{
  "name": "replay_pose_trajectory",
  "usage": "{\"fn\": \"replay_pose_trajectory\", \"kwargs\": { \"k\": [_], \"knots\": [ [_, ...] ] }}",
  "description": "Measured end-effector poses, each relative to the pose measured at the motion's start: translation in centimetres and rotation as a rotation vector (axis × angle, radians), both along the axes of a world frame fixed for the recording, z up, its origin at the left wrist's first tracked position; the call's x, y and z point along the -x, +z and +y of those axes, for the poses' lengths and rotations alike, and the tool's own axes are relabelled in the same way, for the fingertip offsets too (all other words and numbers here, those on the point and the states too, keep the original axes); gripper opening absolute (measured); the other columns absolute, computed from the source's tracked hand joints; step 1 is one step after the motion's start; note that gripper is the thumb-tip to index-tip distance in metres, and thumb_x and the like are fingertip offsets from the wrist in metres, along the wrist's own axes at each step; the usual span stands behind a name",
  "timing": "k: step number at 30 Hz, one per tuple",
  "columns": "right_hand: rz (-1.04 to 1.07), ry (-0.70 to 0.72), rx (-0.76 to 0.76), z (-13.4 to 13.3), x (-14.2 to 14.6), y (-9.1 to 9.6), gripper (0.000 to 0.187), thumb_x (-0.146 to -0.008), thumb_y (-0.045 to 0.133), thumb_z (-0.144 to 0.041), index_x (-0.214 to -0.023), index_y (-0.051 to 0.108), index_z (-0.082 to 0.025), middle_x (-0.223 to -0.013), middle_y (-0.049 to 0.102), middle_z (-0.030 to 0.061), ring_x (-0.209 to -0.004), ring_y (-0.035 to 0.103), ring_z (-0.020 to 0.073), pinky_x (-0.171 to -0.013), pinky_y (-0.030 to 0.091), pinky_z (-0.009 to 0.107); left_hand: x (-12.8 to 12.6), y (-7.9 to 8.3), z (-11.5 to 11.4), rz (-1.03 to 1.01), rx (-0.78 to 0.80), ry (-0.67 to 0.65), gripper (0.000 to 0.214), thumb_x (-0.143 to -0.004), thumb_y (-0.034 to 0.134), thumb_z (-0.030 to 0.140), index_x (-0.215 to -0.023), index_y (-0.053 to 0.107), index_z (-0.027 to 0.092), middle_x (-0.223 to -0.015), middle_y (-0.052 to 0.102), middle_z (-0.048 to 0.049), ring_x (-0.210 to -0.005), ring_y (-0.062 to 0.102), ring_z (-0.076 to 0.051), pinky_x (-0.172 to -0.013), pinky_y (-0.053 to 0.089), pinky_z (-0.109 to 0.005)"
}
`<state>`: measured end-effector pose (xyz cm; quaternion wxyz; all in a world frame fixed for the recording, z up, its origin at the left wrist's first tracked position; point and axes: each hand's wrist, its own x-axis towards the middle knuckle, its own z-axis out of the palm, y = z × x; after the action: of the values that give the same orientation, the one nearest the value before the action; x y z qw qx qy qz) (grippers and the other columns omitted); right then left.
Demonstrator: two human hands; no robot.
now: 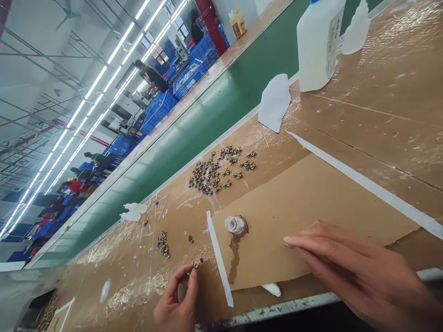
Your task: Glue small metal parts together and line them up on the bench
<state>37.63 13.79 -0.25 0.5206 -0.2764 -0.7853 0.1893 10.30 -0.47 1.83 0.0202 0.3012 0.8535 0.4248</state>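
My left hand [178, 297] is closed in a pinch at the front of the table, with a small dark part with a gold-toned ring [195, 264] at its fingertips. My right hand [360, 263] hovers over a sheet of brown cardboard [311, 198], thumb and fingers pressed together; what they hold, if anything, is too small to make out. Between the hands, a small whitish, crusted pot [236, 225] stands on the cardboard beside a dark wet streak. A few tiny dark rings [191, 239] lie beyond my left hand. Left of them sits a small pile of blue-and-gold parts [163, 244].
A larger spread of blue-and-gold parts [211, 173] lies farther back. White tape [219, 260] edges the cardboard. Behind are a paper scrap [276, 102], a large white bottle [318, 46], a squeeze bottle [356, 30] and two small bottles [133, 211]. People work beyond the green belt [221, 106].
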Motion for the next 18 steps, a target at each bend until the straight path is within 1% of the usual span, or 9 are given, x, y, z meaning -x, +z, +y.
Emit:
{"fn": "replay_pose_trajectory", "kwargs": {
  "k": [2, 5, 6, 8, 9, 11, 14, 16, 18],
  "knots": [
    [-0.03, -0.005, -0.008, -0.1, -0.1, -0.1, 0.021, -0.09, 0.051, -0.016, -0.109, 0.059, -0.021, -0.088, 0.071, 0.0023, -0.086, 0.065, 0.015, -0.086, 0.049, 0.025, -0.1, 0.0, -0.1, -0.034, -0.02, 0.012, 0.035, -0.061, 0.076, 0.048, -0.083, 0.071, 0.02, -0.072, 0.07, 0.0011, -0.072, 0.067, -0.016, -0.07, 0.053, -0.022],
    [-0.031, 0.07, -0.037, -1.4, 1.2, 0.1, 0.021, -0.088, 0.053, -0.014, -0.107, 0.06, -0.019, -0.089, 0.07, 0.0026, -0.085, 0.065, 0.0141, -0.088, 0.047, 0.027, -0.2, -0.2, -0.2, -0.113, -0.081, 0.051, 0.034, -0.061, 0.077, 0.045, -0.084, 0.071, 0.021, -0.073, 0.069, 0.0033, -0.071, 0.064, -0.01, -0.067, 0.049, -0.015],
    [-0.038, 0.12, -0.039, -2.2, 2.2, 0.2, 0.021, -0.086, 0.054, -0.012, -0.104, 0.061, -0.02, -0.089, 0.071, 0.002, -0.083, 0.065, 0.0134, -0.086, 0.047, 0.027, -0.3, -0.3, -0.3, -0.136, -0.106, 0.062, 0.034, -0.06, 0.078, 0.044, -0.084, 0.071, 0.021, -0.073, 0.069, 0.004, -0.071, 0.063, -0.009, -0.067, 0.048, -0.013],
    [0.064, 0.119, -0.064, -4.2, 5.0, 0.1, 0.016, -0.086, 0.048, -0.011, -0.083, 0.06, -0.022, -0.086, 0.072, -0.0012, -0.081, 0.064, 0.0136, -0.079, 0.046, 0.03, -0.4, -0.5, -0.3, -0.168, -0.152, 0.073, 0.035, -0.058, 0.08, 0.044, -0.082, 0.071, 0.021, -0.073, 0.069, 0.0043, -0.07, 0.062, -0.007, -0.067, 0.046, -0.011],
    [0.003, 0.138, -0.064, -5.2, 6.6, 0.0, 0.018, -0.086, 0.047, -0.011, -0.079, 0.059, -0.022, -0.093, 0.072, -0.0028, -0.086, 0.064, 0.0139, -0.082, 0.045, 0.031, -0.4, -0.6, -0.3, -0.181, -0.171, 0.074, 0.036, -0.057, 0.08, 0.044, -0.082, 0.071, 0.021, -0.073, 0.069, 0.004, -0.069, 0.062, -0.007, -0.066, 0.047, -0.011],
    [-0.031, 0.027, -0.168, -6.8, 9.9, -0.4, 0.019, -0.084, 0.048, -0.011, -0.071, 0.056, -0.021, -0.096, 0.072, -0.0049, -0.087, 0.063, 0.0139, -0.082, 0.043, 0.032, -0.5, -0.7, -0.3, -0.199, -0.2, 0.072, 0.036, -0.057, 0.081, 0.045, -0.082, 0.071, 0.021, -0.074, 0.069, 0.0037, -0.068, 0.061, -0.008, -0.064, 0.047, -0.011],
    [-0.108, -0.024, -0.209, -7.8, 13.7, -1.0, 0.016, -0.081, 0.047, -0.008, -0.074, 0.058, -0.018, -0.098, 0.072, 0.0021, -0.093, 0.062, 0.0188, -0.084, 0.04, 0.035, -0.4, -0.9, -0.4, -0.19, -0.213, 0.063, 0.034, -0.058, 0.08, 0.045, -0.081, 0.071, 0.022, -0.076, 0.069, 0.0045, -0.068, 0.06, -0.006, -0.065, 0.045, -0.009],
    [-0.165, -0.028, -0.202, -7.8, 15.0, -1.2, 0.017, -0.08, 0.045, -0.008, -0.077, 0.06, -0.015, -0.099, 0.072, 0.0058, -0.097, 0.061, 0.0209, -0.086, 0.039, 0.037, -0.3, -1.1, -0.5, -0.169, -0.213, 0.05, 0.032, -0.059, 0.079, 0.045, -0.08, 0.071, 0.023, -0.076, 0.069, 0.0052, -0.068, 0.058, -0.005, -0.067, 0.044, -0.008],
    [-0.21, -0.027, -0.198, -7.7, 15.6, -1.3, 0.017, -0.081, 0.045, -0.01, -0.078, 0.06, -0.015, -0.1, 0.072, 0.0066, -0.098, 0.061, 0.0212, -0.087, 0.038, 0.036, -0.3, -1.2, -0.6, -0.154, -0.208, 0.04, 0.031, -0.059, 0.079, 0.045, -0.08, 0.071, 0.023, -0.074, 0.069, 0.0053, -0.066, 0.057, -0.005, -0.065, 0.043, -0.008]
  ]
}}
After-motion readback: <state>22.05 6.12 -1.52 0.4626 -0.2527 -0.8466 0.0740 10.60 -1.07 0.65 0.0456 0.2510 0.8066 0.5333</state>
